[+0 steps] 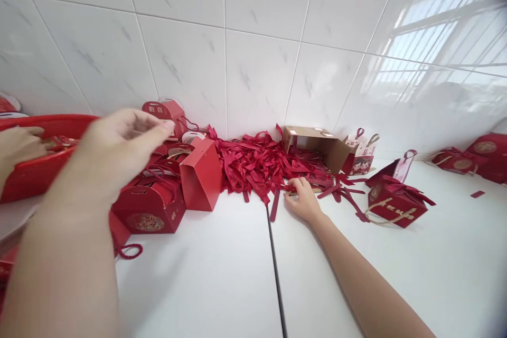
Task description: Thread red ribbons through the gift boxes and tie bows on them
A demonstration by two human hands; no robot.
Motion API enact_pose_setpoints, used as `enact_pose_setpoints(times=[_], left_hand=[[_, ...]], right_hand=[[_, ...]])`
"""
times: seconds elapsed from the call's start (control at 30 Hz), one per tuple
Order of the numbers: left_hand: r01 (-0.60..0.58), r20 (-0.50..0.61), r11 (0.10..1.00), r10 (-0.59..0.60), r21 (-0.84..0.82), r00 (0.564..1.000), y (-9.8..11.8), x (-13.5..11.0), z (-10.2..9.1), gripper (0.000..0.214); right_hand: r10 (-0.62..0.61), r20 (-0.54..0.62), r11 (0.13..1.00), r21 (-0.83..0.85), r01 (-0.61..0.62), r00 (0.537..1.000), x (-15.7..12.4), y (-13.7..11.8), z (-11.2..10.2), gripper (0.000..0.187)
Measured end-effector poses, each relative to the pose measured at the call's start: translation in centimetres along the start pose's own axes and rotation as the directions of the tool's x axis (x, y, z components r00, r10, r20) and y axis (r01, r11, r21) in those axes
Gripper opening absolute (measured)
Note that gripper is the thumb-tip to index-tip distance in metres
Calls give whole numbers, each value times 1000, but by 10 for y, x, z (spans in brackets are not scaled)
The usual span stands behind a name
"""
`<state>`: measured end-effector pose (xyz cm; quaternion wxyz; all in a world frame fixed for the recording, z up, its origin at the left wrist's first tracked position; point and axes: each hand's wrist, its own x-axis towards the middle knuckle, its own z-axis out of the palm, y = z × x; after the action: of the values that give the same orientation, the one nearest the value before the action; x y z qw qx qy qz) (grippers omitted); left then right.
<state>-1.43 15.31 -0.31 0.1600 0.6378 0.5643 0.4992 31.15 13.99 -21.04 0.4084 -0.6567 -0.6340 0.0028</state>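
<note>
My left hand [119, 145] is raised over the left of the white table, fingers stretched out to the right, nothing visible in it. Below it stand several red gift boxes [150, 211], one open red box [202, 174] lying on its side. My right hand [303, 198] rests at the near edge of a heap of red ribbons [257, 163] by the tiled wall, its fingers curled on a ribbon strip. A closed red box with ribbon and cord [396, 203] sits just right of that hand.
An open cardboard box [317, 142] lies on its side behind the ribbons. Small pink boxes [362, 156] and more red boxes [487, 156] stand at the right. Another person's hand [18, 145] is at a red tray [35, 171], far left. A dark seam [275, 264] splits the table.
</note>
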Motion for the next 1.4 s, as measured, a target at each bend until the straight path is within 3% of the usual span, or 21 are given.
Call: enact_pose_setpoints(times=[0.1, 0.17, 0.27, 0.43, 0.53, 0.6, 0.63, 0.7, 0.77, 0.83, 0.97, 1.07, 1.27, 1.4], left_hand=[[128, 108, 980, -145, 154, 984, 8, -2, 11, 31], [130, 150, 965, -167, 229, 974, 10, -3, 15, 34], [50, 197, 973, -97, 227, 976, 6, -4, 12, 38], [28, 135, 983, -52, 180, 989, 4, -5, 0, 38], [4, 119, 991, -20, 134, 993, 12, -12, -7, 29], [-58, 151, 997, 51, 44, 987, 18, -19, -8, 24], [-106, 193, 994, 105, -7, 975, 21, -23, -8, 23], [-212, 279, 974, 228, -85, 933, 26, -31, -5, 21], [-310, 334, 941, 337, -135, 880, 30, -40, 0, 19], [-381, 366, 905, 426, -190, 828, 34, -49, 6, 15], [-499, 402, 793, 608, -349, 685, 42, -63, 9, 11], [-565, 360, 708, 704, -423, 613, 45, -67, 7, 8], [-566, 293, 630, 764, -531, 576, 44, -64, 11, 5], [-631, 216, 559, 815, -539, 538, 42, -65, 13, 12]], right_hand=[[38, 61, 999, -12, -37, 997, 1, -1, 1, 17], [75, 77, 997, 3, -75, 994, 3, 0, 2, 13], [120, 99, 991, 50, -125, 988, 6, 3, 1, 13], [191, 93, 961, 185, -205, 977, 16, -2, -12, 15], [229, 32, 922, 312, -227, 973, 25, -26, -29, 27], [211, 27, 878, 434, -202, 977, 30, -55, -43, 35], [182, 45, 843, 508, -179, 982, 31, -73, -51, 37], [92, 138, 616, 771, -165, 986, 29, -112, -65, 31], [-29, 158, 473, 872, -126, 987, 23, -146, -76, 24], [-138, 150, 386, 918, -86, 979, 13, -170, -83, 17], [-274, 155, 270, 960, -79, 949, -6, -187, -89, 10], [-300, 144, 194, 977, -88, 943, -15, -189, -90, 10], [-298, 66, 123, 992, -30, 952, -20, -194, -88, 10], [-269, 102, 68, 994, -87, 958, -21, -197, -87, 9]])
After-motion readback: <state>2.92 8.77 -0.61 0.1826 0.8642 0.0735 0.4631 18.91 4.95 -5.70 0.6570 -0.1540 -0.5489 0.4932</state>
